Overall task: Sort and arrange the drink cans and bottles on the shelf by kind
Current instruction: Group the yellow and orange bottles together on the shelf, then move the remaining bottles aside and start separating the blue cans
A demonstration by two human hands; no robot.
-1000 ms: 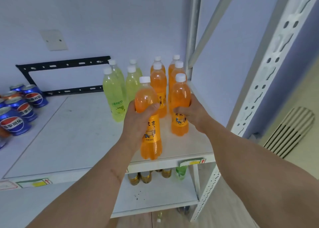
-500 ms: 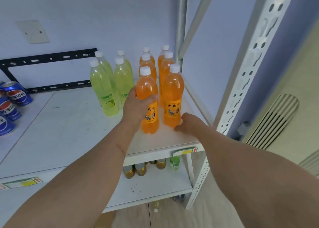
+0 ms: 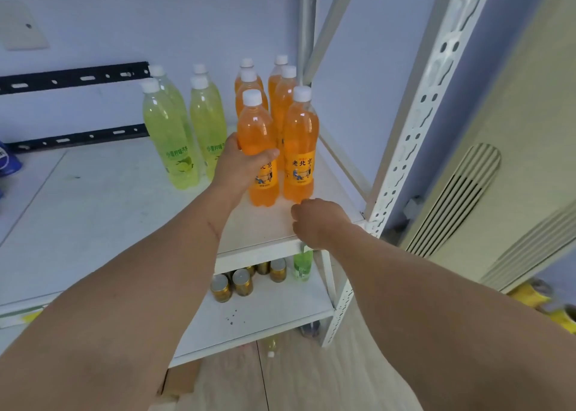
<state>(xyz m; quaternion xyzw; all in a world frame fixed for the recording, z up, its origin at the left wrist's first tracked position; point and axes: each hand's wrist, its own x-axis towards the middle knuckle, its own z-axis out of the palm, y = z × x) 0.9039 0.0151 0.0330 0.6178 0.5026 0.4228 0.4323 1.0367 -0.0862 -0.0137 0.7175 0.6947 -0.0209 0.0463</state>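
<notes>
Fingers point(image 3: 265, 155) round front orange bottle point(image 3: 257, 130) (upright).

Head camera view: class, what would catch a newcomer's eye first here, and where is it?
The cluster of orange bottles at the shelf's right back corner stands out, with the left hand gripping the front-left one. Beside them, to the left, stand pale green bottles. The right hand hovers near the shelf's front edge, holding nothing.

the shelf board point(image 3: 93, 211) lies open to the left of the green bottles point(image 3: 174, 136), up to the blue cans point(image 3: 7, 161) at the far left edge. on the right, the orange bottles point(image 3: 280, 121) stand packed close together, hemmed in by the slanted brace point(image 3: 336, 21) and the perforated upright point(image 3: 417, 124); only a narrow strip of board lies in front of them
</notes>
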